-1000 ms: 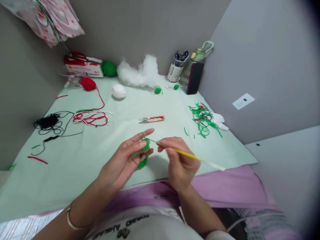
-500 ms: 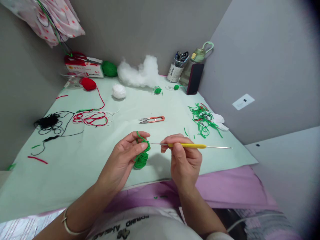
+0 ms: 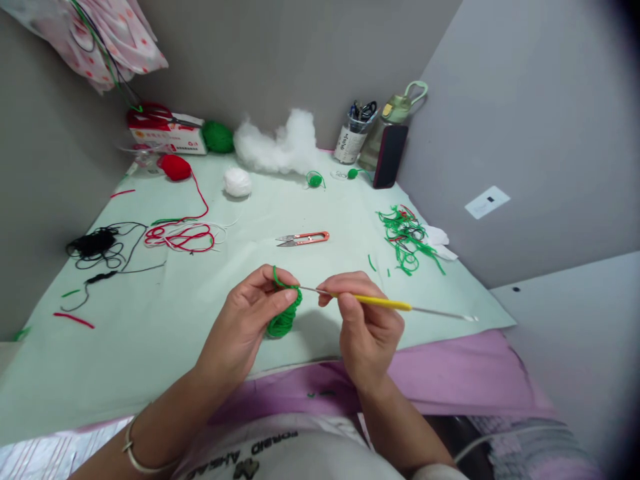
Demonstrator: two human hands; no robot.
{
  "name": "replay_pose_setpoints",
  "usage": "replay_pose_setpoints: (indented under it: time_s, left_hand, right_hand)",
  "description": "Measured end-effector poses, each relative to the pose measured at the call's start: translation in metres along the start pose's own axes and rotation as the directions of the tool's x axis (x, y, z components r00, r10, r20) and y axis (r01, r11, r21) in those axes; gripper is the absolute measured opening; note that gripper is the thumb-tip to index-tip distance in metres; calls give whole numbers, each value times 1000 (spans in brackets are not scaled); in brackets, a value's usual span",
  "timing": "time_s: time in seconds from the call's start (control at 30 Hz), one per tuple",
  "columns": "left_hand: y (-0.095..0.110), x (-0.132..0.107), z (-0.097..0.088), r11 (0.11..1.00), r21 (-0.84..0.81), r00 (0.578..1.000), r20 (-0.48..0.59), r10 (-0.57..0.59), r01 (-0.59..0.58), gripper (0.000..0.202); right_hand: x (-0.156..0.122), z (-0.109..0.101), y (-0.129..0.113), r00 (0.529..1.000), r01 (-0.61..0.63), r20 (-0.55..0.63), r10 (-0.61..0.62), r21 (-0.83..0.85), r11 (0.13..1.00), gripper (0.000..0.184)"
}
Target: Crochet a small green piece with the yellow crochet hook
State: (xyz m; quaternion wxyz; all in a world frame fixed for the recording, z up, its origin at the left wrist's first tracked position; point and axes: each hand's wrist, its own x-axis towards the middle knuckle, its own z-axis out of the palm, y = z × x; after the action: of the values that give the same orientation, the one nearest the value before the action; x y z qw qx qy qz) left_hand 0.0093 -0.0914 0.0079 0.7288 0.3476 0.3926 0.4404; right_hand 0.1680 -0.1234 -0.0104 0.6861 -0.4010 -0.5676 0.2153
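Green yarn piece [image 3: 284, 323] is above the front part of the worktop [image 3: 175, 320], pinched between the thumb and fingers of the left hand [image 3: 246, 317], and one strand passes over the forefinger. The right hand [image 3: 371, 327] is closed on the yellow handle of a crochet hook [image 3: 385, 303]. The thin front end of this hook reaches the upper right edge of the piece; whether it sits inside a loop is too small to tell. Its back end points to the right, near the front edge of the worktop, where a purple cloth [image 3: 445, 367] shows. Between the hands is a narrow gap, which the hook crosses. Beyond them, a stretch of pale surface leads to the orange snips [image 3: 315, 237], whose blades stand apart and point left. Well apart on the left lie red yarn loops [image 3: 183, 238] and, close to the side edge, black yarn [image 3: 95, 243]. On the right, yarn scraps [image 3: 407, 240] lie near the other side edge. Along the far edge are white stuffing [image 3: 277, 152], a pen cup [image 3: 350, 143] and a phone [image 3: 390, 157].
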Motion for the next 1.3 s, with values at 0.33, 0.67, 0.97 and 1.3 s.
replay_pose_setpoints:
  time_s: [0.33, 0.67, 0.97, 1.3]
  left_hand:
    - [-1, -2, 7, 991, -129, 996, 79, -37, 47, 30]
    - [-1, -3, 3, 992, -87, 995, 59, -85, 90, 20]
    - [-2, -3, 3, 999, -35, 1000, 0, 0, 0, 19]
    - [-3, -3, 3, 998, 42, 999, -20, 36, -35, 20]
  right_hand:
    - [-11, 7, 7, 999, 5, -54, -5, 6, 1000, 22]
    - [-3, 7, 10, 955, -272, -8, 296, 374, 887, 18]
    - [-4, 1, 6, 976, -204, -25, 215, 219, 954, 19]
    - [-5, 1, 6, 990, -134, -17, 138, 148, 980, 19]
